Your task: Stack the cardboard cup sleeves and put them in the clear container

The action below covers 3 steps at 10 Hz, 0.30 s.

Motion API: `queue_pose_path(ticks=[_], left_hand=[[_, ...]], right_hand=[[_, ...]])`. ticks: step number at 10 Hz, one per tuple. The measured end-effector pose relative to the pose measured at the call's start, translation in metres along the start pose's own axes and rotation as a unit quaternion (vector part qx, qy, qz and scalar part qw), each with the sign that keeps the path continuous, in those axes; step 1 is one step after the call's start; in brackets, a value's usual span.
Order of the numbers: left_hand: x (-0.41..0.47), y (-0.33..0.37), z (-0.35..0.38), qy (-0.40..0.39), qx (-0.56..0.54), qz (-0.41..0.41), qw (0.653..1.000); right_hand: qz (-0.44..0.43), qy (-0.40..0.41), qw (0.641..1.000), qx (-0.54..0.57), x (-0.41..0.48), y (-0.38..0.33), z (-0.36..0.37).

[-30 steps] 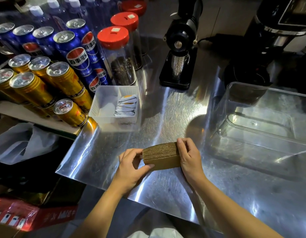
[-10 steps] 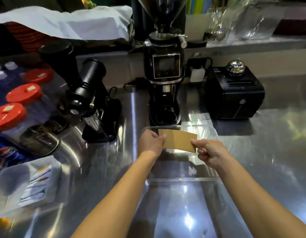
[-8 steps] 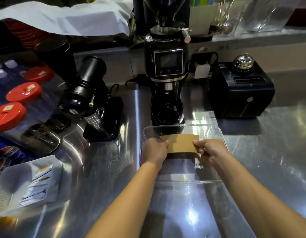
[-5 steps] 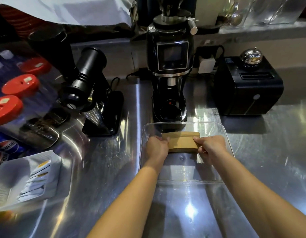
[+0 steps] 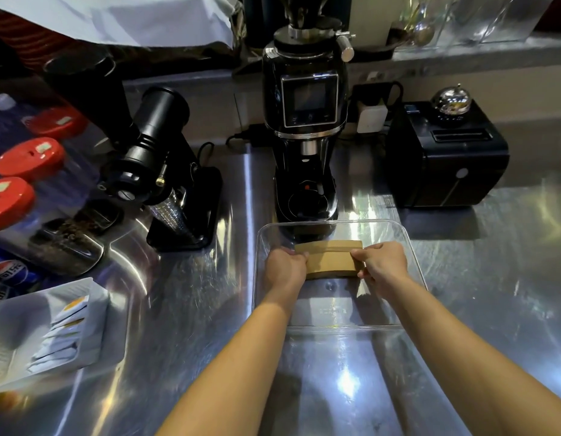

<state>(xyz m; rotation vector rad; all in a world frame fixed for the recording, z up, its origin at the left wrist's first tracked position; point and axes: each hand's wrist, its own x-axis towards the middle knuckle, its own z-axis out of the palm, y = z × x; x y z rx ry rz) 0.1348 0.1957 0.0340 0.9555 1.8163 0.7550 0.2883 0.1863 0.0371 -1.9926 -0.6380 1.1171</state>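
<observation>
Sleeve stack: brown cardboard cup sleeves (image 5: 331, 261) bunched into one tidy stack, down inside the clear container, toward its far end. Looks low enough to be on the floor of it, but can't really tell whether touching or just above.

Left hand (image 5: 285, 268): grip clenched on the left end of the stack, fingers curled over the top edge.

Right hand (image 5: 383, 265): same deal on the right end, grip closed around the stack, thumb side facing the stack.

Clear container (image 5: 420, 272): rectangular see-through plastic tub sitting on the desk, both hands reaching in over the near rim, forearms crossing above it.

Desk (image 5: 194, 294): shiny stainless steel, tons of glare and reflections.

Behind the container: tall black coffee grinder (image 5: 305, 121) with a little screen, its base just beyond the tub's far wall.

Further left: second black grinder (image 5: 156, 146), barrel tilted, on a flat black base.

Right side: boxy black device (image 5: 445, 158) with a chrome call bell (image 5: 450, 100) on top, well apart from the tub.

Left edge: red-lidded jars (image 5: 27, 157), what looks like coffee beans in the bottom of one, plus a bit of a blue Pepsi can (image 5: 8, 272).

Near left: white tray (image 5: 8, 325) holding a row of small sachets (image 5: 65, 335), a bit blurry.
</observation>
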Motion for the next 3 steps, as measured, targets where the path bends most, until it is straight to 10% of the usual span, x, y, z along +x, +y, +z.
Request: queue_pose_path(ticks=[3], left_hand=[[-0.031,0.025,-0.024,0.019,0.097,0.146,0.984]], right_hand=[[-0.152,0.023,0.975,-0.163,-0.028,-0.017,-0.015]])
